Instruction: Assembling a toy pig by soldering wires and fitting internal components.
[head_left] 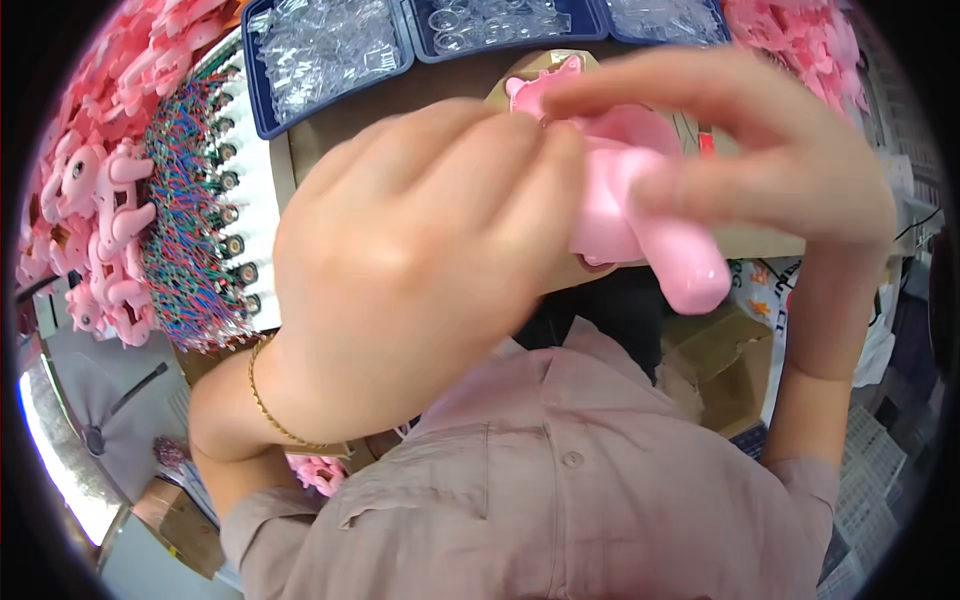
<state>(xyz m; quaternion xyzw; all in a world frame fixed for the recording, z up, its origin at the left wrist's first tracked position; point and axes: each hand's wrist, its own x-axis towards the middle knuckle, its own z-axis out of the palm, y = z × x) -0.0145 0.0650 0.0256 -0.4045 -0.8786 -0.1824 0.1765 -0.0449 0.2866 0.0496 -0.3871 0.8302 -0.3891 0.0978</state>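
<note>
Close in front of me is a pink plastic toy animal part [605, 215], glossy, with a stubby rounded leg sticking out toward the lower right. My left hand [410, 230] is closed at its left side, back of the hand up, hiding much of the part and the fingertips. From the right, my right hand [760, 150] curves around it: the thumb lies on the leg and the fingers reach over the top toward my left fingertips. Both hands are slightly blurred. Beyond them shows a pink toy shell piece [540, 88] with a jagged edge, partly hidden by the fingers.
Blue trays [330, 60] of clear plastic parts line the back of the table. On the left are bundled coloured wires [190, 200] with small round components, beside piled pink toy animals [100, 200]. More pink parts [800, 50] lie back right. A cardboard box [720, 365] stands below the table edge.
</note>
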